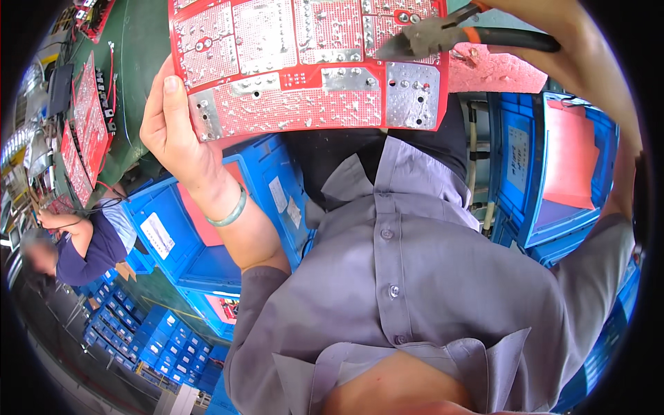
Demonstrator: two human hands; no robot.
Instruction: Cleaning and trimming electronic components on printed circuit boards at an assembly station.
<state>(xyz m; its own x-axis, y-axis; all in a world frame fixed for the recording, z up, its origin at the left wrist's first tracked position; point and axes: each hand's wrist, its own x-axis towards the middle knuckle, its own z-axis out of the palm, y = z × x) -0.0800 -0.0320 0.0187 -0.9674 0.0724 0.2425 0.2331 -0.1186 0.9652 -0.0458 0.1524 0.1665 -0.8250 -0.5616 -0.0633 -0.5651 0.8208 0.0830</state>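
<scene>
My left hand (173, 128) grips the lower left corner of a large red circuit board (304, 104) held up close, solder side toward me, with silver pads and many solder points. A green bangle (232, 214) sits on that wrist. My right hand (550, 21) comes in at the top right, mostly cut off by the rim, and holds cutting pliers (429, 38) with orange and black handles. The pliers' jaws rest on the board's upper right area. My grey buttoned shirt (415, 277) fills the lower middle.
Blue plastic crates (180, 235) stand left and right of me, one on the right (526, 159) holding pink sheets. More red boards (86, 131) with wires lie on a green bench at the left. Another person (83, 249) bends over at the far left.
</scene>
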